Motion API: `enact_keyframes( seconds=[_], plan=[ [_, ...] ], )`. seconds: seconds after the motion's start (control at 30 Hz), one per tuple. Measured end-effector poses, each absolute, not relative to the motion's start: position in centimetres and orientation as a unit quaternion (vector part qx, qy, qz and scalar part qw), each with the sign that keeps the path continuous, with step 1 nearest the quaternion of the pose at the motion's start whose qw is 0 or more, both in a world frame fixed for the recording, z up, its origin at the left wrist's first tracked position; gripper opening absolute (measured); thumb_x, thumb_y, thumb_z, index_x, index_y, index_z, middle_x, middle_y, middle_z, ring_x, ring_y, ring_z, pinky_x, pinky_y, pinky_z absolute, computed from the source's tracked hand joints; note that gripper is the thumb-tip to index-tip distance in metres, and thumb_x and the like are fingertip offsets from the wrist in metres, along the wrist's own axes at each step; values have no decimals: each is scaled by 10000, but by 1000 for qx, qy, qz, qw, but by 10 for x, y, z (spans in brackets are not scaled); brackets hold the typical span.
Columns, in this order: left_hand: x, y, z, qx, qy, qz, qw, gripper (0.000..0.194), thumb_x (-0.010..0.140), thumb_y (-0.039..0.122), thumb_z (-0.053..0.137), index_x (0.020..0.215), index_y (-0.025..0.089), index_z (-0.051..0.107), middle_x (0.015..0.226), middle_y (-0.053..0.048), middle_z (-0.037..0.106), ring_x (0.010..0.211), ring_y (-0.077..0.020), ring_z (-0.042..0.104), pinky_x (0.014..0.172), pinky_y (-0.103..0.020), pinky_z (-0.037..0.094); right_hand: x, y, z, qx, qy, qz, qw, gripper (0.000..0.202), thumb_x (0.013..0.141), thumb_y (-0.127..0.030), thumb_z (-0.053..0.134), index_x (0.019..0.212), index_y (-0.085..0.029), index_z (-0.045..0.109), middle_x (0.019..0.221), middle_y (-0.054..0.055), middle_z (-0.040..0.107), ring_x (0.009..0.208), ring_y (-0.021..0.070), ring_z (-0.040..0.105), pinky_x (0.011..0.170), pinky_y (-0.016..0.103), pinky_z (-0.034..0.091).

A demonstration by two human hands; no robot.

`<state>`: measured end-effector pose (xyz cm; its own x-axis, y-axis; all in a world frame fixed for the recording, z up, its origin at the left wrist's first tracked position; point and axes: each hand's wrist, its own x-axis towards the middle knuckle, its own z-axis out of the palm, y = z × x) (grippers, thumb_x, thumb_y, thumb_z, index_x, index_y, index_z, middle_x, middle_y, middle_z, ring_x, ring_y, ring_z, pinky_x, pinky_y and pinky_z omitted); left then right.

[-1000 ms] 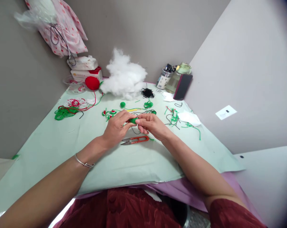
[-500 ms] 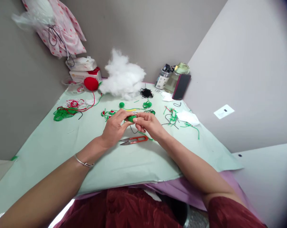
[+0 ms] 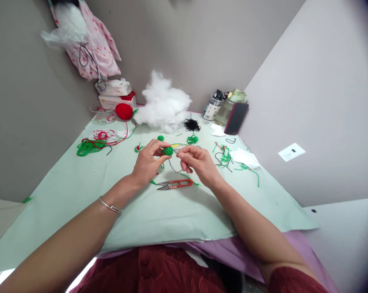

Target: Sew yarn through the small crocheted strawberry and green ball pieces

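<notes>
A small green crocheted ball (image 3: 168, 151) is pinched between the thumb and fingers of my left hand (image 3: 147, 160). Just to its right, my right hand (image 3: 196, 162) has thumb and forefinger pressed together; what they pinch is too thin to make out. Black yarn (image 3: 174, 167) loops down between the two hands. Below them on the table lie orange-handled thread snips (image 3: 175, 184), blades pointing left. Behind the hands are a yellow strip (image 3: 175, 145), a second green ball (image 3: 161, 138) and some red and green pieces (image 3: 138, 148), partly hidden.
White stuffing (image 3: 162, 103) is heaped at the back, with black yarn (image 3: 192, 124) beside it. To the left are a red yarn ball (image 3: 124, 111) and green yarn (image 3: 90, 147). Yarn scraps (image 3: 224, 156), a phone (image 3: 236, 119) and a bottle (image 3: 225, 112) are at right.
My right hand has drawn away from the green ball to the right, leaving a gap. My left hand still holds the ball, now more exposed. The whole view has shifted slightly.
</notes>
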<state>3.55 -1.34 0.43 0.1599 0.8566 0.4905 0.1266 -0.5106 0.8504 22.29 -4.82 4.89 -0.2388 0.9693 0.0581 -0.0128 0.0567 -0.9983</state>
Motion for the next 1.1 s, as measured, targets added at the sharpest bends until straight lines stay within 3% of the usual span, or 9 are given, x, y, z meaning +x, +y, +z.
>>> enact_keyframes(
  seconds=[0.17,0.33,0.5,0.77,0.97,1.1],
  plan=[
    [39,-18,12,647,385,540,376,222,740,206,773,956,199,720,958,-22,659,716,-123,610,735,-293,524,219,-50,43,-410,-605,530,430,274,848,-423,725,857,-161,644,529,-47,593,444,61,456,442,194,342],
    [39,-20,19,602,391,517,466,355,712,196,779,1062,228,733,980,-9,673,695,-107,616,651,-255,496,218,-47,37,-411,-614,522,427,278,851,-432,716,849,-163,644,526,-47,593,433,62,464,436,196,341],
    [36,-21,27,600,381,494,500,310,711,206,770,1021,217,766,953,-14,668,707,-115,632,613,-245,488,219,-47,37,-415,-611,519,429,302,844,-455,725,849,-161,658,528,-42,595,430,64,470,437,199,347],
    [32,-24,34,611,374,449,535,419,793,264,740,1204,185,717,834,-29,746,810,-174,699,816,-320,542,220,-46,35,-418,-605,518,437,341,837,-494,731,866,-158,684,551,-26,609,449,73,466,450,212,355],
    [29,-18,32,577,347,488,555,383,759,284,795,1123,189,720,901,-33,763,815,-176,720,868,-343,580,226,-49,40,-423,-667,406,459,305,912,-480,660,903,-204,789,820,40,638,648,112,525,551,245,438],
    [27,-15,31,564,330,508,562,362,749,293,813,1085,198,716,949,-35,752,821,-177,725,862,-359,599,229,-51,43,-444,-677,343,477,226,920,-407,670,968,-237,811,792,36,613,678,129,513,560,257,423]
  ],
)
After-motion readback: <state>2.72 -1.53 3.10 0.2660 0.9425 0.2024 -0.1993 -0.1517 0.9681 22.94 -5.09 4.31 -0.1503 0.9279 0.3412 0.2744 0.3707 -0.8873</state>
